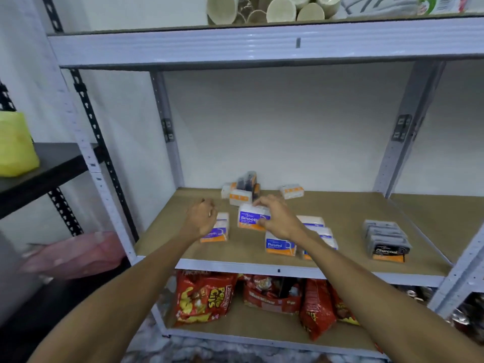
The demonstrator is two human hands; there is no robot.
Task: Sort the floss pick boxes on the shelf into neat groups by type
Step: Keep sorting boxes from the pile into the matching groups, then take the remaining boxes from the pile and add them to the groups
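On the brown shelf board (340,205), my right hand (277,218) grips a purple-and-orange "Smooth" floss box (248,218) from above, a little off the board. My left hand (203,217) hovers with curled fingers over a second "Smooth" box (217,233) lying at the left. A "Round" box (279,246) stands in front, with more Round boxes (323,233) behind my right forearm. A row of dark "Charcoal" boxes (387,242) sits at the right. A mixed pile (241,189) and one lone box (292,191) lie at the back.
Metal uprights (167,127) frame the shelf. Snack bags (207,297) fill the shelf below. Paper cups (280,9) lie on the shelf above. A yellow container (15,145) stands on a black rack at the left, with a pink bin (76,252) beneath it.
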